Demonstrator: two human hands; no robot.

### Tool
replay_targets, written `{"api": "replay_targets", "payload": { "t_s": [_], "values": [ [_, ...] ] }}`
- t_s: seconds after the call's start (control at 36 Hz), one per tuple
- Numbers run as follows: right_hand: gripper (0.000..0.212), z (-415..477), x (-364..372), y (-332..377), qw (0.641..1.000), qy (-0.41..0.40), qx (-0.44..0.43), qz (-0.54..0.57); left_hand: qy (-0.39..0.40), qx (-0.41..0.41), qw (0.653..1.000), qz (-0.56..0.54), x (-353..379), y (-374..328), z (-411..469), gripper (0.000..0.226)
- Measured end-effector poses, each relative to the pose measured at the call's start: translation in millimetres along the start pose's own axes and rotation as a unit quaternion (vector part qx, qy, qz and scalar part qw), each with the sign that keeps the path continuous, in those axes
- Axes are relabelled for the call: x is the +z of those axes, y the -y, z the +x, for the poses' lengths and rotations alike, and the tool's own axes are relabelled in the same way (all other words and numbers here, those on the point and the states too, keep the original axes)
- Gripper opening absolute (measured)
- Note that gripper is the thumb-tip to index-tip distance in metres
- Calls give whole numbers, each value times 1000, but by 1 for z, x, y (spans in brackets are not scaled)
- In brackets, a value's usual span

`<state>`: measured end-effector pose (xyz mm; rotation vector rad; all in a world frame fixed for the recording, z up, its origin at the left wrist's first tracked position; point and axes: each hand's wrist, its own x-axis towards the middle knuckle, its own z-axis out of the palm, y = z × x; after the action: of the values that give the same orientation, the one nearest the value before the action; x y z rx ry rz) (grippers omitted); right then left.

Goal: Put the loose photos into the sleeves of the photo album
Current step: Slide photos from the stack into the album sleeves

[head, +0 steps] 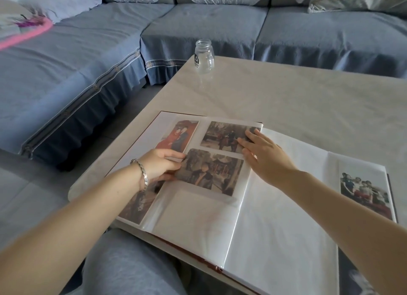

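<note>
Left hand [159,165] gripping photo [209,172]

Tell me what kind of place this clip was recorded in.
Most likely a home living room. A blue corner sofa with cushions wraps around a pale low table, where a photo album lies open and a small glass jar stands.

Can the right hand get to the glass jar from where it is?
Probably yes: right hand lies flat on the album, and only bare table lies between it and the glass jar.
</note>
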<state>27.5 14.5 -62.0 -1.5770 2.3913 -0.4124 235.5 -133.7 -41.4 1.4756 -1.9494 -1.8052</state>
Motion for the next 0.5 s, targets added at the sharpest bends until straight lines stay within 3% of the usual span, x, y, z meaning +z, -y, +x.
{"api": "replay_targets", "payload": {
  "t_s": [0.19, 0.28, 0.5],
  "values": [
    [43, 1, 0, -1, 1000, -3, -4, 1, -21, 20, 997, 73, 5, -5, -3, 15],
    [42, 0, 1, -1, 1000, -9, -3, 10, -92, 53, 984, 144, 10, -5, -2, 29],
    [43, 1, 1, -2, 1000, -2, -1, 7, -172, 43, 976, 123, 17, -6, -5, 49]
  ]
}}
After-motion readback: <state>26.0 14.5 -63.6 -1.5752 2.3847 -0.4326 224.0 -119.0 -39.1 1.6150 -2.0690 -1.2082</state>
